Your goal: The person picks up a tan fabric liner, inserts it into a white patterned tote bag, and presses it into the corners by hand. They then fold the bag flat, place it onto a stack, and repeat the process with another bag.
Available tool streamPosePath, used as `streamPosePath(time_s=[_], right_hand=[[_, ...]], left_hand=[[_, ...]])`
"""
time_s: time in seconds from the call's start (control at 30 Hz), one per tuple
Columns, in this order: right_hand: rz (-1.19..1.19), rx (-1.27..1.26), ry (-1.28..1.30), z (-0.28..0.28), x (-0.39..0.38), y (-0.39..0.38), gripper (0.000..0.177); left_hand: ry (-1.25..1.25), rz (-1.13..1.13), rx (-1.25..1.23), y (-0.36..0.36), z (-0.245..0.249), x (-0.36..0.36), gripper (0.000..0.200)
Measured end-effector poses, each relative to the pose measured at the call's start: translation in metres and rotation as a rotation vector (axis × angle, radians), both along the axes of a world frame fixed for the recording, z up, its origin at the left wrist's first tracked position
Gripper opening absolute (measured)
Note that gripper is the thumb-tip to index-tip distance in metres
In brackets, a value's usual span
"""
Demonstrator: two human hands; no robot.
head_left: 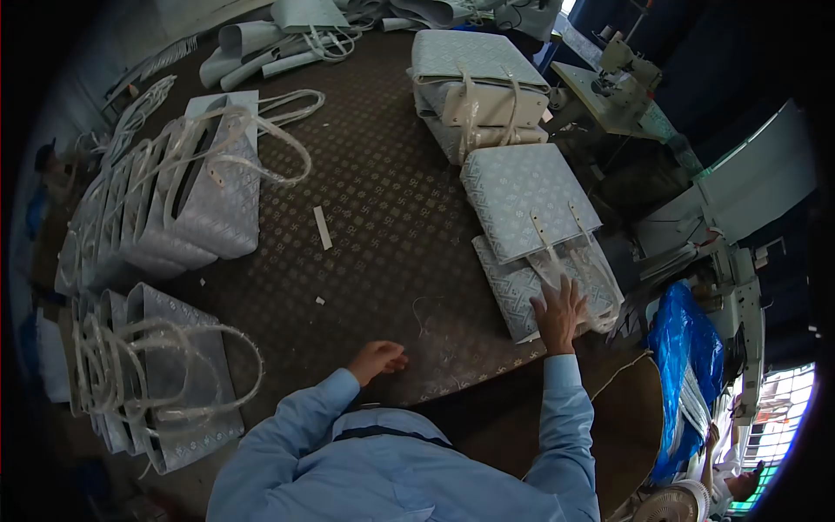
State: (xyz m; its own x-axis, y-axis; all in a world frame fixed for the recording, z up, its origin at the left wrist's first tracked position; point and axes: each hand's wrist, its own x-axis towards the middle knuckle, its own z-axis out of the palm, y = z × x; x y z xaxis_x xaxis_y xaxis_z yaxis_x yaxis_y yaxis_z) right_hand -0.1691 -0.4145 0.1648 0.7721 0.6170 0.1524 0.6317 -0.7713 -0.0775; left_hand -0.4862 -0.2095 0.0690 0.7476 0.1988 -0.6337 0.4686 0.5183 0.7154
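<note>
My right hand (561, 317) lies with fingers spread on the lower edge of the pale patterned handbags at the table's right side. The upper handbag (531, 191) lies flat, its plastic-wrapped handles (591, 278) hanging toward me beside my fingers. Under it, a second handbag (504, 300) sticks out on the left. My left hand (379, 360) is over the table's near edge, its fingers curled in with nothing visible in them. A loose thread (419, 317) lies on the tabletop close by.
Handbags stand in a row (174, 200) at left, with another group (183, 374) nearer me. More handbags are stacked (478, 78) at the far right. A pale strip (323, 228) lies on the patterned table (374, 200). Sewing machines (631, 70) and blue plastic (683, 374) are at right.
</note>
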Motion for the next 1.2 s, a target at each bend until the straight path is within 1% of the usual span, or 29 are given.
streamPosePath(time_s=[0.07,0.1,0.13,0.17,0.2,0.23,0.3,0.37,0.4,0.43,0.47,0.5,0.53,0.57,0.6,0.63,0.67,0.7,0.73,0.77,0.83,0.9,0.97,1.03,1.07,1.13,1.17,1.2], right_hand=[[0.222,0.05,-0.165,0.004,-0.019,0.018,0.043],[0.266,-0.095,-0.151,-0.007,-0.025,0.018,0.051],[0.258,-0.104,-0.137,-0.016,-0.03,0.013,0.051],[0.261,-0.144,-0.147,-0.023,-0.032,0.005,0.057],[0.273,-0.18,-0.171,-0.025,-0.028,-0.002,0.063],[0.261,-0.23,-0.16,-0.026,-0.023,-0.01,0.072],[0.3,-0.24,-0.115,-0.027,-0.014,-0.029,0.075],[0.311,-0.331,-0.117,-0.037,-0.004,-0.039,0.077],[0.26,-0.415,-0.057,-0.035,-0.005,-0.035,0.078],[0.251,-0.343,0.014,-0.047,0.003,-0.036,0.078],[0.221,-0.356,-0.051,-0.051,0.002,-0.031,0.076],[0.089,-0.543,0.006,-0.037,-0.014,-0.012,0.072],[0.102,-0.426,-0.008,-0.029,-0.032,0.004,0.064],[0.253,-0.173,-0.001,-0.051,-0.029,0.01,0.058],[0.374,0.078,0.02,-0.066,-0.028,0.021,0.052],[0.414,0.089,0.024,-0.063,-0.05,0.05,0.052],[0.471,0.181,0.313,-0.043,-0.1,0.077,0.046],[0.516,0.267,0.603,-0.026,-0.147,0.1,0.04],[0.567,0.226,0.703,-0.019,-0.185,0.122,0.038],[0.624,0.184,0.805,-0.018,-0.222,0.144,0.036],[0.82,0.255,0.955,-0.02,-0.286,0.173,0.04],[1.137,0.317,0.907,0.011,-0.35,0.192,0.037],[1.455,0.315,0.733,0.022,-0.396,0.203,0.038],[1.455,0.053,0.924,0.034,-0.44,0.202,0.048],[1.469,0.057,0.922,0.035,-0.464,0.203,0.048],[1.421,0.526,0.667,0.034,-0.503,0.199,0.044],[1.415,0.511,0.671,0.037,-0.516,0.205,0.044],[1.283,0.503,0.985,0.045,-0.53,0.216,0.042]], left_hand=[[0.087,0.087,-0.015,-0.009,-0.004,-0.056,0.04],[0.096,0.083,-0.022,-0.011,-0.003,-0.077,0.04],[0.112,0.175,-0.03,-0.014,0.0,-0.098,0.039],[0.127,0.267,-0.036,-0.015,0.002,-0.116,0.039],[0.124,0.265,-0.044,-0.014,0.0,-0.128,0.039],[0.097,0.333,-0.038,-0.014,-0.003,-0.139,0.037],[0.073,0.447,-0.035,-0.018,-0.004,-0.157,0.036],[0.034,0.439,0.038,-0.016,0.001,-0.165,0.036],[-0.034,0.425,0.043,-0.015,0.001,-0.173,0.036],[-0.088,0.422,0.051,-0.016,-0.005,-0.178,0.035],[-0.196,0.374,0.1,-0.018,-0.017,-0.184,0.036],[-0.172,0.286,0.237,-0.017,0.008,-0.191,0.038],[-0.141,0.176,0.368,-0.013,0.043,-0.198,0.041],[-0.112,0.257,0.388,-0.011,0.067,-0.212,0.041],[-0.14,0.176,0.37,-0.01,0.088,-0.222,0.044],[-0.176,0.077,0.352,-0.008,0.108,-0.23,0.049],[-0.17,0.1,0.358,-0.006,0.13,-0.239,0.049],[-0.264,0.034,0.424,-0.002,0.153,-0.251,0.051],[-0.352,-0.032,0.496,0.003,0.176,-0.264,0.053],[-0.34,-0.009,0.514,0.005,0.203,-0.279,0.053],[-0.337,-0.016,0.507,0.003,0.249,-0.312,0.052],[-0.309,0.139,0.75,-0.004,0.271,-0.353,0.047],[-0.302,0.554,0.91,-0.016,0.286,-0.393,0.039],[-0.335,1.25,0.957,-0.021,0.261,-0.42,0.025],[-0.333,1.257,0.969,-0.017,0.252,-0.433,0.025],[0.001,1.551,1.123,-0.013,0.239,-0.453,0.025],[0.007,1.551,1.107,-0.016,0.234,-0.458,0.025],[0.171,1.411,1.015,-0.016,0.229,-0.46,0.027]])
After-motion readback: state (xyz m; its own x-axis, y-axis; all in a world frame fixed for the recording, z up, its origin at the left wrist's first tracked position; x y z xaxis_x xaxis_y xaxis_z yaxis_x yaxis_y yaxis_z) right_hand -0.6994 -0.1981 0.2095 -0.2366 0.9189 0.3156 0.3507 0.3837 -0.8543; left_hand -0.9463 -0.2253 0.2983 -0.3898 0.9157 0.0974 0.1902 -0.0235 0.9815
